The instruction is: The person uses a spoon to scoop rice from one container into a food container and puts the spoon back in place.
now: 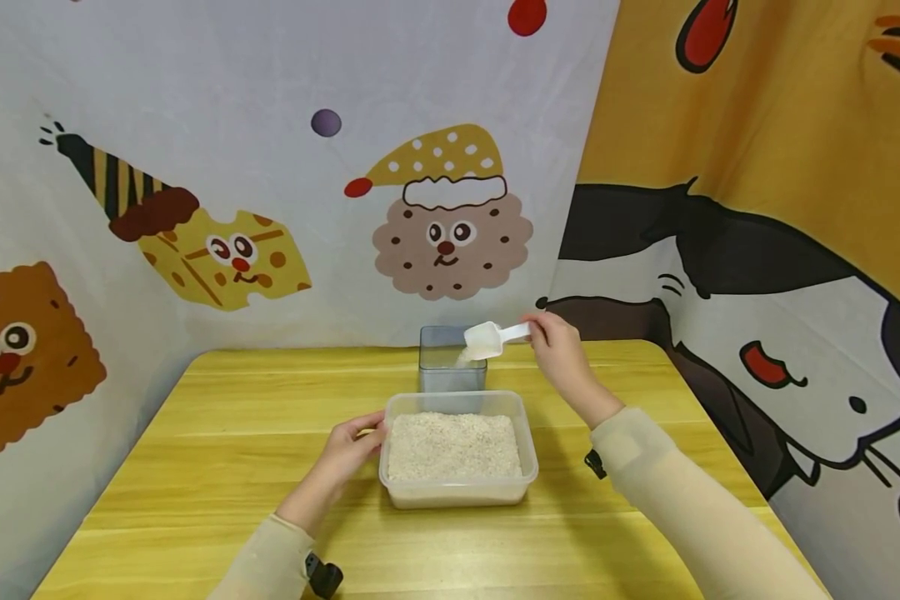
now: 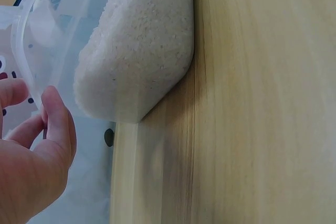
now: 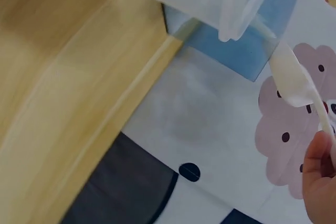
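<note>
My right hand grips the handle of a white scoop above a clear blue-grey square container. The scoop is tipped to the left, and rice grains fall from its lip into that container. In the right wrist view the scoop overlaps the container's top edge. My left hand pinches the left rim of a translucent plastic box holding a thick bed of rice. Thumb and fingers lie at the box's rim in the left wrist view, where the rice shows through the wall.
The box stands in front of the square container on a yellow wood-grain table. Behind the table hangs a white cloth with cartoon prints; an orange and black cartoon cloth hangs at the right.
</note>
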`<state>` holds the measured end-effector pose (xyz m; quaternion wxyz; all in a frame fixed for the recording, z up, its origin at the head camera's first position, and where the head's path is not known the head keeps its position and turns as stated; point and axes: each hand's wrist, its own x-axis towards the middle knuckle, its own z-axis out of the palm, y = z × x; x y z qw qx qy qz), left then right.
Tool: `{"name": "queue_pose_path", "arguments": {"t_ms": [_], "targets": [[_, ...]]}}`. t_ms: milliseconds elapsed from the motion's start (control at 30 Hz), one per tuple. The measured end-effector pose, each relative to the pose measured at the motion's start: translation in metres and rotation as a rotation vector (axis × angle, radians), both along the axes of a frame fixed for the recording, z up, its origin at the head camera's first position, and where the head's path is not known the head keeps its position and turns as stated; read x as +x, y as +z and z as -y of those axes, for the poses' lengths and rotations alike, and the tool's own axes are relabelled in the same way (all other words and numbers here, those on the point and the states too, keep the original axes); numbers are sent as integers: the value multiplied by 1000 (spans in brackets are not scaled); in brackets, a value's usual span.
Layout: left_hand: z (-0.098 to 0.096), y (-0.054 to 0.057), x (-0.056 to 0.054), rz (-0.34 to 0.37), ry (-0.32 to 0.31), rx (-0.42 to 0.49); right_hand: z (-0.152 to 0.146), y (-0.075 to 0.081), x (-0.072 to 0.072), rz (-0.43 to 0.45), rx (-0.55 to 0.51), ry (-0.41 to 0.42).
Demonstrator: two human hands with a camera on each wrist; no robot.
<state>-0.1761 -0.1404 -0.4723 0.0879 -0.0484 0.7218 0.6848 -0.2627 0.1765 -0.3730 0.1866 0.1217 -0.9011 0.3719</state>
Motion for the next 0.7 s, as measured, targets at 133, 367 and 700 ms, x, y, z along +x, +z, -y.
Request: {"name": "queue_pose_path", "arguments": {"t_ms": [133,367,700], "targets": [[0,-2,-1,3,2,-3,4,-2,4,-122,157,79],[0,-3,-2,0,1,-10,8,-5,11,-243,280,154],[-1,0,0,-3,-1,-9,7,-8,11,-219,162,135]]}}
